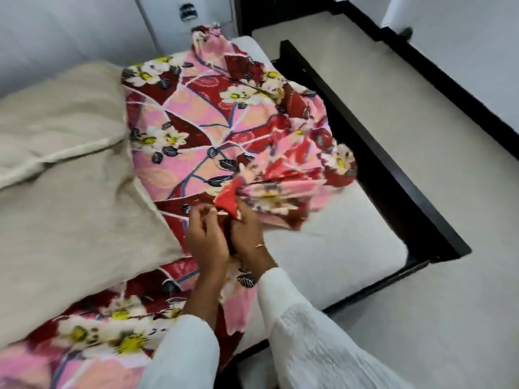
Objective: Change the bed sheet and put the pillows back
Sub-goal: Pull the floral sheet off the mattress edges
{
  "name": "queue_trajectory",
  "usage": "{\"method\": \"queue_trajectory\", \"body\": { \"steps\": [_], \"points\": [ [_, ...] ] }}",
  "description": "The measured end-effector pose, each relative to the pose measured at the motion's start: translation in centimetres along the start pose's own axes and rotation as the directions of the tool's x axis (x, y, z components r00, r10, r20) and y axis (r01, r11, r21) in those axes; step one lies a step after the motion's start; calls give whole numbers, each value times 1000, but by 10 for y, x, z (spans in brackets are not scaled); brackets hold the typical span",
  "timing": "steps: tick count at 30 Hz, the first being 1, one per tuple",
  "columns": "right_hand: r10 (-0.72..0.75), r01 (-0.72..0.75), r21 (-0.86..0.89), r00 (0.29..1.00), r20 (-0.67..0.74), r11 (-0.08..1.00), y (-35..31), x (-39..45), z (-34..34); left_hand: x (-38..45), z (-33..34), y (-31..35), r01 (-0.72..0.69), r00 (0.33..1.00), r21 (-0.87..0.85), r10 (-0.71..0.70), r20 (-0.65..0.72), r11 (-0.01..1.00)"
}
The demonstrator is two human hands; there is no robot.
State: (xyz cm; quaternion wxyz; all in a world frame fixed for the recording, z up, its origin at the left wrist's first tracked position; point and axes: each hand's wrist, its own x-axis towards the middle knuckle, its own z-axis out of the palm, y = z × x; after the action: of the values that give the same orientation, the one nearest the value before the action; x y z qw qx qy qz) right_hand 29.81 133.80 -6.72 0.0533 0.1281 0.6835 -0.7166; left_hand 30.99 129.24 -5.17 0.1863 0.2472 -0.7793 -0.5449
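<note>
Bed w/ dark wooden frame (376, 153) on a pale floor (421, 318). Bare whitish mattress (337, 242) exposed at the right corner, sitting inside the frame. Floral sheet (202, 122), pink/red w/ white flowers, lies bunched over the mattress middle and near edge, its corner gathered up off the surface. Beige pillow (64, 169) lies at left, overlapping the sheet's left edge

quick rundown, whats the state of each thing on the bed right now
floral sheet: bunched up, pulled off the near corner
mattress: bare at that corner
beige pillows: on the bed, partly on the sheet
left hand: grip closed on the sheet's gathered edge
right hand: grip closed on the same bunch
</note>
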Motion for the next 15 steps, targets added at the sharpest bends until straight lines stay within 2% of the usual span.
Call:
{"method": "queue_trajectory", "body": {
  "steps": [2, 3, 5, 9, 11, 13, 15],
  "points": [
    [-67, 52, 67, 963, 262, 996, -25, -4, 49, 22, -35, 14, -142, 974, 34, 146, -172, 989],
    [-61, 27, 99, 934, 352, 995, -36, -5, 67, 34, -50, 19, -168, 956, 60, 178, -232, 984],
    [-36, -6, 104, 917, 396, 995, -45, 3, 91, 57, -68, 21, -173, 948, 141, 204, -245, 975],
    [-35, 83, -240, 980, 198, 967, -31, 31, 90, 96, -58, 12, -161, 983, 411, 184, -17, 897],
    [49, -31, -330, 998, 46, 944, -24, 47, 75, 107, -41, 6, -220, 972, 434, 157, 178, 873],
    [146, -167, -318, 985, -89, 933, -18, 69, 59, 122, -26, 1, -286, 923, 396, 141, 357, 872],
    [209, -258, -269, 958, -196, 928, -11, 97, 47, 142, -15, -2, -413, 859, 398, 205, 469, 819]
  ]
}}
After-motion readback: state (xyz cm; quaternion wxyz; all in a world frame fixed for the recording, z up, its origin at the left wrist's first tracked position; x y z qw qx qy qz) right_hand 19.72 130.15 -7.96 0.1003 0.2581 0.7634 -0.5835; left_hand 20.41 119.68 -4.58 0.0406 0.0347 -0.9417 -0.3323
